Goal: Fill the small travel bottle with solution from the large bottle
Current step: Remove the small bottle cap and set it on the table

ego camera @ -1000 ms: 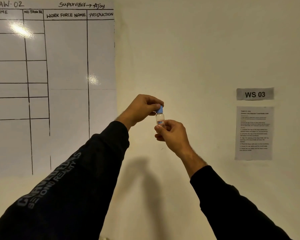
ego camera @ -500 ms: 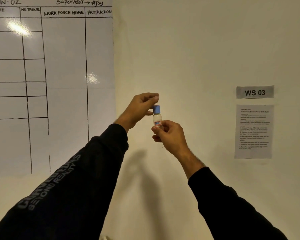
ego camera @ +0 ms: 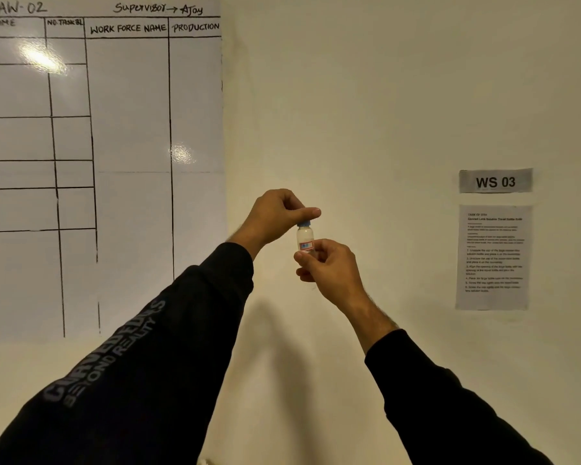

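I hold the small travel bottle [ego camera: 305,239] upright at arm's length in front of the wall. It is clear, with a red and blue label and a blue cap [ego camera: 304,224]. My right hand [ego camera: 329,268] pinches the bottle's lower body between thumb and fingers. My left hand [ego camera: 279,214] comes from above and grips the blue cap with thumb and fingertips, covering most of it. The large bottle is not in view.
A whiteboard [ego camera: 98,162] with a hand-drawn grid fills the wall's left side. On the right hang a "WS 03" sign [ego camera: 495,181] and a printed instruction sheet [ego camera: 492,256]. No table or counter shows in the frame.
My left fingers have shifted round the cap, from loosely beside it to clamped over its top. The bottle stays in about the same spot in my right hand.
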